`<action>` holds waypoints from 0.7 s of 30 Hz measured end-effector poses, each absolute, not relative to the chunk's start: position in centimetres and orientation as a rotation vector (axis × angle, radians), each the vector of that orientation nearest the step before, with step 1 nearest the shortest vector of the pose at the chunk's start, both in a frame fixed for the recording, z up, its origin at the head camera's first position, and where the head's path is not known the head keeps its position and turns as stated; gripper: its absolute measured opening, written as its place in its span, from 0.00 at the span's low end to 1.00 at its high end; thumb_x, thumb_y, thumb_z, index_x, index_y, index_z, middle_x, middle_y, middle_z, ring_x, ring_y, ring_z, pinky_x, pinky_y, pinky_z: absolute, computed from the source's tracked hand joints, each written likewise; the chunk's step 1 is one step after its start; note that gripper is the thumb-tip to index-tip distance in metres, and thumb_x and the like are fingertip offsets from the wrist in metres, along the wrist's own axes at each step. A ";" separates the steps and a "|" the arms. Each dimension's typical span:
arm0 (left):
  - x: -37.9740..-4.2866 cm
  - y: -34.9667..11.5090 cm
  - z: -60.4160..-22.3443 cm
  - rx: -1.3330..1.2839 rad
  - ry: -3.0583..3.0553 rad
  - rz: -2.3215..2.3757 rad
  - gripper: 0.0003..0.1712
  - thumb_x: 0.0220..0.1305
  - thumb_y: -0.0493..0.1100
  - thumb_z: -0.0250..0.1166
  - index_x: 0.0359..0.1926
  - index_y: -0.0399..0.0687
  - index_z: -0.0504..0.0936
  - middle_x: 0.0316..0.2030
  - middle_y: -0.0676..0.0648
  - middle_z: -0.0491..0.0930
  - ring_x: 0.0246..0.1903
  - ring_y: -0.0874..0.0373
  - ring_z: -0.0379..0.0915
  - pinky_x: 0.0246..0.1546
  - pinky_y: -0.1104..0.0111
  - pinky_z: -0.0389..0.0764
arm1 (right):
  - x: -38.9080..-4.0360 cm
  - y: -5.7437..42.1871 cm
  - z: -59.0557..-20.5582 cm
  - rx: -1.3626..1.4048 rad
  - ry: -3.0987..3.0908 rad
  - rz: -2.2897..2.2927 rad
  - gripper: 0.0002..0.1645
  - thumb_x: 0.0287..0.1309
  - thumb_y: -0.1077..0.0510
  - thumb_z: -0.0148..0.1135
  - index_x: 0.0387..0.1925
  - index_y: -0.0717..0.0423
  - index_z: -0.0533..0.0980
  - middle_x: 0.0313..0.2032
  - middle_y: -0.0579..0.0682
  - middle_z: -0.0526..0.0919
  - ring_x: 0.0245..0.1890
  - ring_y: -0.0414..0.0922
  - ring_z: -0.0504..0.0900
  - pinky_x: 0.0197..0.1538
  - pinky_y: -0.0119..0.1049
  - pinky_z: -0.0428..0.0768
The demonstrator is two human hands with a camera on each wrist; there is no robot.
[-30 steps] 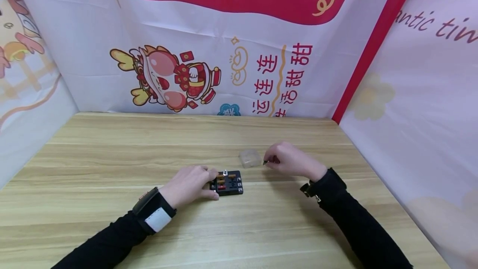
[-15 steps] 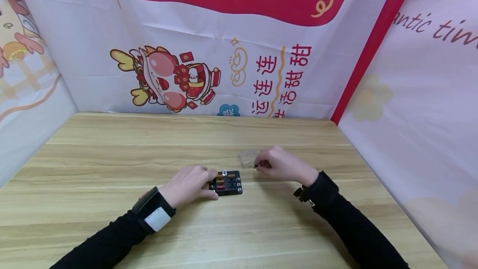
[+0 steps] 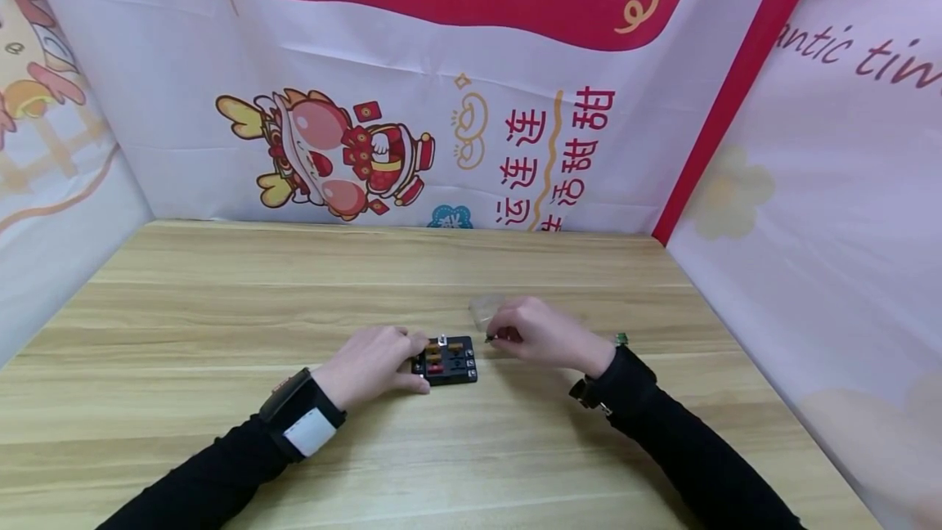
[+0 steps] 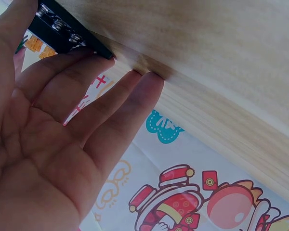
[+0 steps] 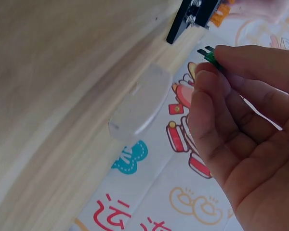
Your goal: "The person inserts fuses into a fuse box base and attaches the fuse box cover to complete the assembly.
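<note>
A black fuse block lies flat on the wooden table, with orange and red blade fuses in some of its slots. My left hand holds it by its left end, thumb at the near side and fingers at the far side. In the left wrist view, the block sits between thumb and fingertips, the other fingers reaching to the table. My right hand pinches a green blade fuse between thumb and fingertips, its two metal prongs pointing out toward the block, just right of it.
A clear plastic cover lies behind the block, partly hidden by my right hand; it shows whole in the right wrist view. A small green piece shows beside my right wristband. Printed cloth walls bound the table.
My right hand has moved left and nearer with the green blade fuse, past the clear cover toward the fuse block. The small green piece has come into view. My left hand stays put.
</note>
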State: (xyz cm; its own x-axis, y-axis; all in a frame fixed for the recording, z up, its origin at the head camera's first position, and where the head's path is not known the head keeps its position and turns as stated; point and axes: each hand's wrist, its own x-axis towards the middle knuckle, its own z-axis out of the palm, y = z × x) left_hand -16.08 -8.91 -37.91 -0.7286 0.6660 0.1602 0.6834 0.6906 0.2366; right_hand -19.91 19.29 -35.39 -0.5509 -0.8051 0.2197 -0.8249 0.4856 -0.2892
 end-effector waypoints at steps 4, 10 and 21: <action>-16.1 -9.0 -37.9 -1.138 -2.828 -0.444 0.25 0.51 0.59 0.74 0.43 0.48 0.82 0.31 0.51 0.78 0.24 0.63 0.68 0.25 0.69 0.71 | -19.7 18.7 -35.8 1.502 -2.618 0.576 0.07 0.54 0.68 0.71 0.37 0.59 0.84 0.33 0.47 0.83 0.32 0.37 0.81 0.36 0.29 0.79; -16.2 -9.0 -37.9 -1.145 -2.823 -0.453 0.24 0.51 0.59 0.75 0.41 0.48 0.82 0.29 0.51 0.77 0.23 0.62 0.67 0.24 0.69 0.70 | -19.3 17.9 -36.2 1.549 -2.549 0.562 0.08 0.52 0.68 0.72 0.36 0.59 0.84 0.33 0.48 0.83 0.32 0.38 0.80 0.37 0.25 0.76; -16.4 -9.0 -37.9 -1.144 -2.822 -0.443 0.25 0.52 0.59 0.74 0.43 0.48 0.82 0.31 0.51 0.78 0.24 0.61 0.67 0.25 0.69 0.69 | -18.5 16.8 -36.4 1.530 -2.520 0.596 0.06 0.54 0.67 0.71 0.35 0.59 0.83 0.33 0.47 0.80 0.31 0.36 0.78 0.37 0.24 0.76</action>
